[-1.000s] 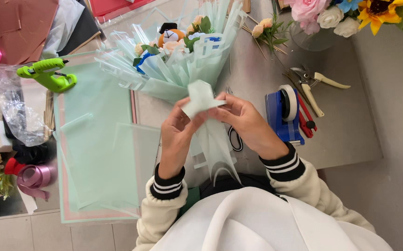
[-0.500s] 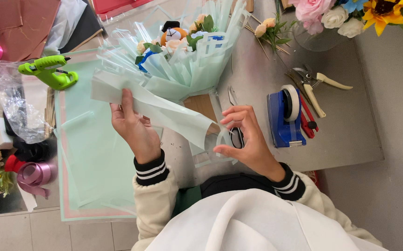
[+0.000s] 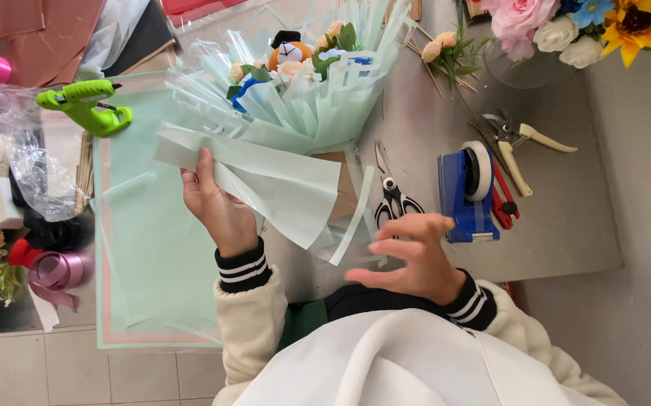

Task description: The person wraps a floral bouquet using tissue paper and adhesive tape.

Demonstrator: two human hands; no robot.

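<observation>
My left hand (image 3: pixel 216 204) grips the left end of a folded sheet of pale mint wrapping paper (image 3: pixel 280 180), which lies across the stem end of a bouquet (image 3: pixel 303 83). The bouquet is wrapped in the same mint paper, with small flowers and a little plush figure at its top. My right hand (image 3: pixel 408 256) hovers open, fingers spread, just right of the sheet's lower corner and below black-handled scissors (image 3: pixel 394 197).
A blue tape dispenser (image 3: pixel 469 189) and pruning shears (image 3: pixel 517 146) lie to the right on the grey table (image 3: pixel 566 218). A green glue gun (image 3: pixel 85 105) rests at left by stacked mint sheets (image 3: pixel 145 263). Ribbon spools (image 3: pixel 51 271) and vase flowers (image 3: pixel 581 26) sit at the edges.
My right hand let go of the paper's right end and opened. The left hand still holds the sheet, now lying flatter across the bouquet's base.
</observation>
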